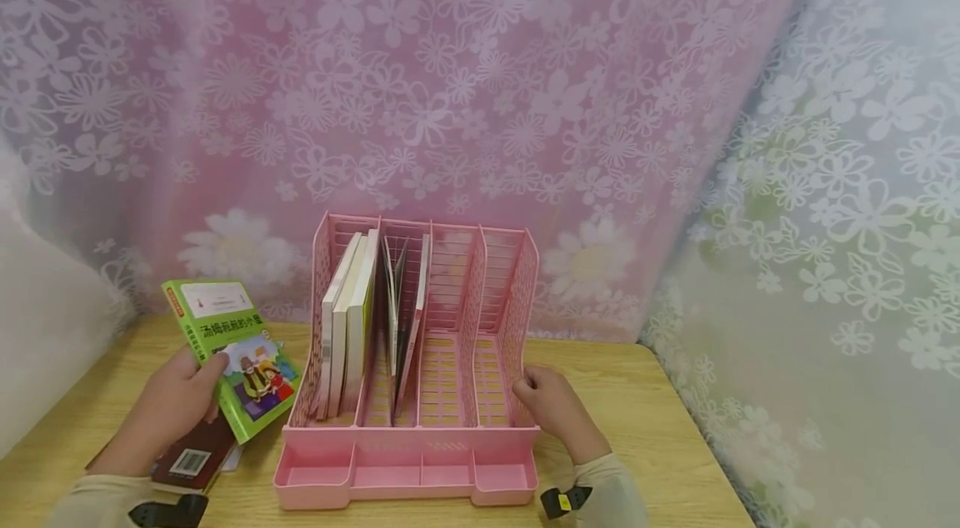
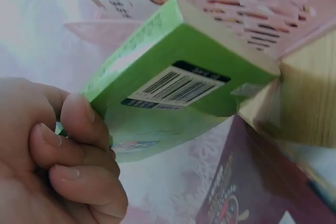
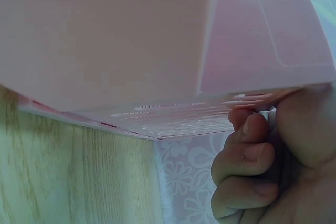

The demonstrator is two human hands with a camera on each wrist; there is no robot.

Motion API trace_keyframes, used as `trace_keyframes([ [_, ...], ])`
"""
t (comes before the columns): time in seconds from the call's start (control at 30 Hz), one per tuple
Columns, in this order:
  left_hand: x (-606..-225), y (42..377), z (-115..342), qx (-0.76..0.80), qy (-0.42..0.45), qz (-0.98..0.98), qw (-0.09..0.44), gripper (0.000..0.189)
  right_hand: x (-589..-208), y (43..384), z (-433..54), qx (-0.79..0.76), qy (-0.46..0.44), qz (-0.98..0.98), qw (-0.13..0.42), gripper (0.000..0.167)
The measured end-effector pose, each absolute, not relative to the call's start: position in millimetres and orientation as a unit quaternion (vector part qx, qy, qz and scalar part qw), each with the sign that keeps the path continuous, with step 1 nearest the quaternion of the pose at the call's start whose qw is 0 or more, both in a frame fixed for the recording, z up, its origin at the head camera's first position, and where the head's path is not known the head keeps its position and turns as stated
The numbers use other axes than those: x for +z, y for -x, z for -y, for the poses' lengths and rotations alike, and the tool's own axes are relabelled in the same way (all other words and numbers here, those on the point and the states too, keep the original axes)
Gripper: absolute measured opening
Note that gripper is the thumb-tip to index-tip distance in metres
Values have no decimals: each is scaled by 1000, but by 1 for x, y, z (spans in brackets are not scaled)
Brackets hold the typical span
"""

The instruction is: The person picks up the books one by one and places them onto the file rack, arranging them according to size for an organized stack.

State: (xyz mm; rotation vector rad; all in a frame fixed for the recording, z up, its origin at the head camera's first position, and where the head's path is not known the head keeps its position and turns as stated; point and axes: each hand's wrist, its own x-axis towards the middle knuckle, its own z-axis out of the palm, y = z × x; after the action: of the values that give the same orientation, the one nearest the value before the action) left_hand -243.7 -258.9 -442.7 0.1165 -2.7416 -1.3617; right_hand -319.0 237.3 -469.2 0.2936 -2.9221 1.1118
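My left hand [image 1: 168, 401] pinches a green picture-cover book [image 1: 236, 353] by its spine side, thumb on the front cover. The book is tilted in the air, left of a pink desktop book rack [image 1: 405, 438]. From beneath, the left wrist view shows the book's barcode side [image 2: 176, 87] and curled fingers [image 2: 86, 184]. With curled fingers, my right hand [image 1: 555, 403] grips the edge of the rack's right side wall. Several pale-edged books [image 1: 348, 336] stand in the leftmost slot, and thin books [image 1: 408, 328] lean in the second slot.
Below my left hand, a dark red book [image 1: 197, 455] with a barcode lies on the wooden table [image 1: 637, 428], partly hidden by the hand. A flower-patterned curtain [image 1: 450, 95] hangs behind the rack. Small open trays [image 1: 450, 474] run along the rack's front.
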Motion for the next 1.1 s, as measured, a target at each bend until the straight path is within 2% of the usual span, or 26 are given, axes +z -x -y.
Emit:
trace_keyframes([
  [0.13,-433,241,251,-433,-35,898,68,64,-469,320,-238,356,-89,930,-3,28],
  [0.23,-425,234,247,-422,-63,897,112,63,-469,319,-237,355,-88,931,-2,27],
  [0.37,-411,224,238,-440,-85,870,206,52,-468,319,-235,353,-92,931,1,27],
  [0.57,-390,212,216,-446,-70,815,364,38,-467,319,-236,355,-85,931,-4,26],
  [0.7,-378,203,198,-474,7,755,454,45,-467,318,-239,360,-84,929,-3,25],
  [0.87,-363,186,168,-531,118,647,534,52,-467,317,-242,366,-83,927,0,27],
  [0.93,-358,178,153,-554,156,601,554,52,-468,318,-241,370,-82,925,-3,28],
  [1.1,-355,163,118,-569,225,565,554,59,-470,320,-240,372,-98,923,-6,29],
])
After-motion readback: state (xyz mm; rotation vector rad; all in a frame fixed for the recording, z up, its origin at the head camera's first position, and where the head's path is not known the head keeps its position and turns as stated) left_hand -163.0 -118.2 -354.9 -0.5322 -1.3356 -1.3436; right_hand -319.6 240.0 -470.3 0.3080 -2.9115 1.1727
